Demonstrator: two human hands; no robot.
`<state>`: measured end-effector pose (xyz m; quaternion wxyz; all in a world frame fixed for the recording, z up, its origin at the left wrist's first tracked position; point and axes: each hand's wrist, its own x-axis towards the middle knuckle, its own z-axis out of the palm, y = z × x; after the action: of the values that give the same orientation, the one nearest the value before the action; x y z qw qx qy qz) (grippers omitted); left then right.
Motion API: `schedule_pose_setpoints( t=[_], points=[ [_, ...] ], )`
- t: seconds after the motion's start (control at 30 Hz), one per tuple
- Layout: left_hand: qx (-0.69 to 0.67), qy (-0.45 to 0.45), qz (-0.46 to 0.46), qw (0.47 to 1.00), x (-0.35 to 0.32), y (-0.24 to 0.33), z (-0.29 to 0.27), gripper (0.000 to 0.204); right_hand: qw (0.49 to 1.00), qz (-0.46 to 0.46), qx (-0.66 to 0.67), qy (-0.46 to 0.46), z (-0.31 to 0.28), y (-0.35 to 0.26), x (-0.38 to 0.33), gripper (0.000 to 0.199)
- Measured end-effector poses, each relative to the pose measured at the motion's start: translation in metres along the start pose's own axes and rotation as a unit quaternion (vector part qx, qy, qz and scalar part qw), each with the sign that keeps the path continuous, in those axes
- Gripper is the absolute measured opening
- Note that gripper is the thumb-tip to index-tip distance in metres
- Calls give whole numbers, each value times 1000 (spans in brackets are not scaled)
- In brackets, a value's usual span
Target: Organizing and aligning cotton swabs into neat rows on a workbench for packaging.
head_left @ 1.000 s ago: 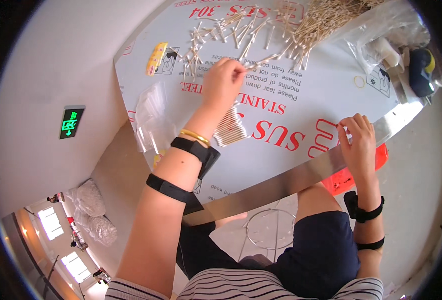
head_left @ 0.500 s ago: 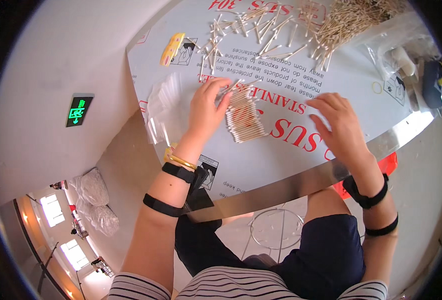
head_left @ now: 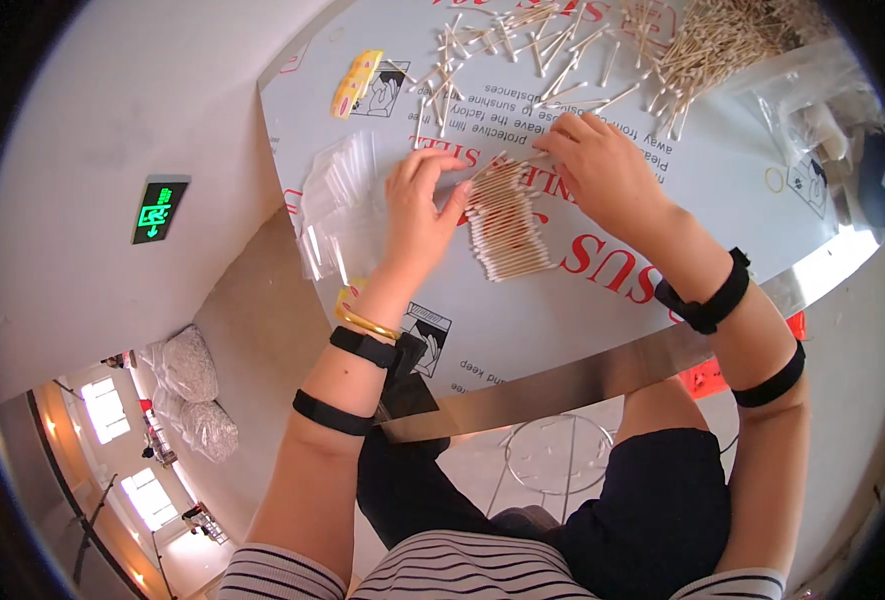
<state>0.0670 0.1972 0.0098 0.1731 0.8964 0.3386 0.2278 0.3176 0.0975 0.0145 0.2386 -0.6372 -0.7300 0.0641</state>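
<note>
A neat row of cotton swabs (head_left: 508, 225) lies side by side on the film-covered table, stacked toward me. My left hand (head_left: 418, 210) is at the row's far left corner, thumb and forefinger apart close to the swab tips. On the other side, my right hand (head_left: 608, 175) reaches over the row's far end. Its thumb and fingertips pinch the end of a cotton swab (head_left: 525, 160) lying across the top of the row. Loose swabs (head_left: 558, 60) lie scattered beyond both hands.
A large heap of swabs (head_left: 723, 55) lies at the far right beside a clear plastic bag (head_left: 803, 90). Clear plastic sleeves (head_left: 343, 190) lie left of my left hand, with a yellow packet (head_left: 357, 85) farther off. The table's metal edge (head_left: 553, 385) runs in front of me.
My right hand has moved left and away from me, from the open table to the far end of the row. My left hand stays beside the row. The view has shifted slightly.
</note>
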Motion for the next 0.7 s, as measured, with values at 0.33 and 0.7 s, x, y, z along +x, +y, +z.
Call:
schedule_pose_setpoints(
  t=[0.33,0.7],
  points=[
    [11,-11,-35,999,11,-5,-4,12,998,-15,32,43,6,1,6,16],
    [86,-1,11,996,33,0,-8,17,998,4,52,25,1,-7,-5,37]
  ],
)
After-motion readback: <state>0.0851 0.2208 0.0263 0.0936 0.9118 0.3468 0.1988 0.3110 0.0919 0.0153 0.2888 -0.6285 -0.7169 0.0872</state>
